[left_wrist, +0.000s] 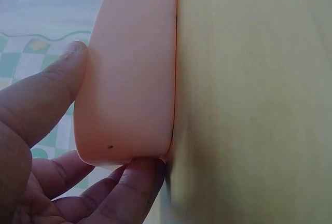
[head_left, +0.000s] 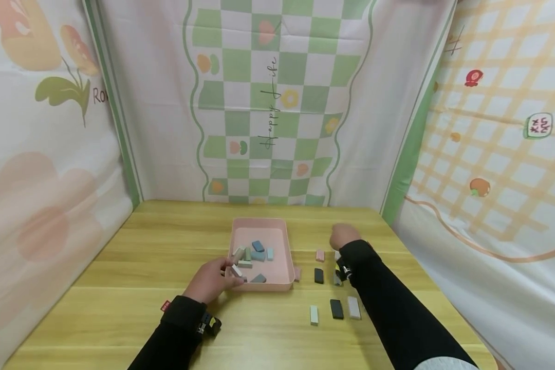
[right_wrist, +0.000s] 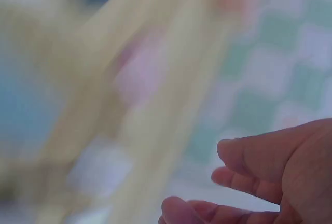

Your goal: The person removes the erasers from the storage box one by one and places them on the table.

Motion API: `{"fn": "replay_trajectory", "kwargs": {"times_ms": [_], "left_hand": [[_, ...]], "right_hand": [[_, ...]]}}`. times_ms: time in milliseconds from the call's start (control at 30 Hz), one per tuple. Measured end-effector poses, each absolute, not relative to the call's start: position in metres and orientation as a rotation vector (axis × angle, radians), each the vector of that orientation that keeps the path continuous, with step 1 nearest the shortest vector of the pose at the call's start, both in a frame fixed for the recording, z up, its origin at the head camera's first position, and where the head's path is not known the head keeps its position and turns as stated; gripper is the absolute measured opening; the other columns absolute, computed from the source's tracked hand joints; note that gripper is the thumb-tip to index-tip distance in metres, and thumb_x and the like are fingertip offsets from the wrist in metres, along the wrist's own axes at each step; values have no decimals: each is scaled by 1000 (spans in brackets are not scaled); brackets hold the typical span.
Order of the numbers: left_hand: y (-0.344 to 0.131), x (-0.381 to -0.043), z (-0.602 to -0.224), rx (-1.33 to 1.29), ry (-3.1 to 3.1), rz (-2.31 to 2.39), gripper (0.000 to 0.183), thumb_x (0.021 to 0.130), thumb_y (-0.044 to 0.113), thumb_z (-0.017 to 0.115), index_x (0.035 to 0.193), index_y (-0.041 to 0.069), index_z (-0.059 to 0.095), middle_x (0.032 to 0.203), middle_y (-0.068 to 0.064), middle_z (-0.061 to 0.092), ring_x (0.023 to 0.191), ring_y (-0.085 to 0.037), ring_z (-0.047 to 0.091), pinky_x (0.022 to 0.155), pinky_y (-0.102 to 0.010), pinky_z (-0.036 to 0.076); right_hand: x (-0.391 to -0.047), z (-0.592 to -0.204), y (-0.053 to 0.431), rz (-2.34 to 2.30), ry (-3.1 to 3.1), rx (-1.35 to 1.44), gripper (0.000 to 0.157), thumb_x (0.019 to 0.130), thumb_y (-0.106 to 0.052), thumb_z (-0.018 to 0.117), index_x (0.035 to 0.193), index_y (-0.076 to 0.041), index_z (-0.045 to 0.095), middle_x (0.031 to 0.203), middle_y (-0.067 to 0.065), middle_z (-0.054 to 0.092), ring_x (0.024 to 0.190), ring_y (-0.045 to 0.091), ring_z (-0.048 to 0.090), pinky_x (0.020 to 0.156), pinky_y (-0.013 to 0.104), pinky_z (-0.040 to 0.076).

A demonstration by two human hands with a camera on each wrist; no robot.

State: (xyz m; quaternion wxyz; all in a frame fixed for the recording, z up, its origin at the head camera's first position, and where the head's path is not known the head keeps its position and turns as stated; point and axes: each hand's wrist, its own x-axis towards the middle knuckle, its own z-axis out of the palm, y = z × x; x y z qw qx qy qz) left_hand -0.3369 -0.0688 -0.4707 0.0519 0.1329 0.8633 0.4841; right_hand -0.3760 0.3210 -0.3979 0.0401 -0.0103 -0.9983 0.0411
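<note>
Left hand [head_left: 209,282] grips near-left corner of pink tray [head_left: 268,288], which sits on table [head_left: 176,231] with small blocks [head_left: 258,255] inside; right hand [head_left: 344,236], fingers part-open, empty, is near loose blocks [head_left: 336,309] right of tray.

My table [head_left: 166,308] has a yellowish wood-grain top. On it, abt mid: pink tray [head_left: 282,257], flat. Pink pc [head_left: 297,274] right by tray's R side. Further R, loose: 2nd pink pc [head_left: 320,255], pale pc [head_left: 337,255] & grey pc [head_left: 337,280], both part hid by my R cuff [head_left: 358,257], dark pc [head_left: 319,276]. Nearest me, L to R: lt-green pc [head_left: 314,315], 2nd dark pc [head_left: 336,309], white pc [head_left: 353,307].
</note>
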Motion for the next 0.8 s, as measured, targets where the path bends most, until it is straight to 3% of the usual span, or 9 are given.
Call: {"fn": "replay_trajectory", "kwargs": {"times_ms": [133, 267, 467, 633, 800], "left_hand": [[-70, -338, -473, 394, 2626, 1467, 43, 88, 32, 89, 121, 11, 72, 117, -10, 72, 90, -22, 61, 73, -33, 47], [-70, -340, -476, 387, 2619, 1462, 41, 88, 33, 89, 119, 12, 73, 115, -9, 72, 90, -22, 60, 72, -33, 47], [-69, -338, -479, 372, 2616, 1447, 41, 88, 34, 89, 119, 13, 73, 116, -8, 71, 92, -22, 60, 74, -34, 47], [-68, -336, -480, 382, 2614, 1428, 43, 89, 33, 88, 123, 12, 72, 119, -10, 72, 94, -22, 61, 75, -34, 48], [-70, -341, -474, 411, 2661, 1408, 46, 90, 35, 87, 128, 14, 72, 122, -9, 73, 98, -22, 64, 79, -36, 50]], "right_hand": [[-365, -378, 271, 316, -3026, 212, 36, 103, -10, 61, 137, 1, 68, 136, 24, 70, 122, 43, 67, 105, 55, 53], [-357, -381, 228, 467, -3056, 496, 34, 103, -15, 69, 135, -6, 71, 134, 17, 72, 119, 36, 69, 101, 51, 55], [-354, -422, 193, 445, -3143, 718, 33, 97, -18, 80, 128, -9, 77, 131, 9, 76, 121, 30, 70, 104, 45, 56], [-354, -448, 182, 289, -3159, 801, 32, 95, -23, 82, 126, -14, 79, 120, 4, 79, 101, 20, 71, 93, 35, 57], [-361, -449, 174, 247, -3053, 920, 27, 91, -16, 85, 117, -8, 81, 101, 7, 79, 81, 18, 65, 79, 31, 54]]}}
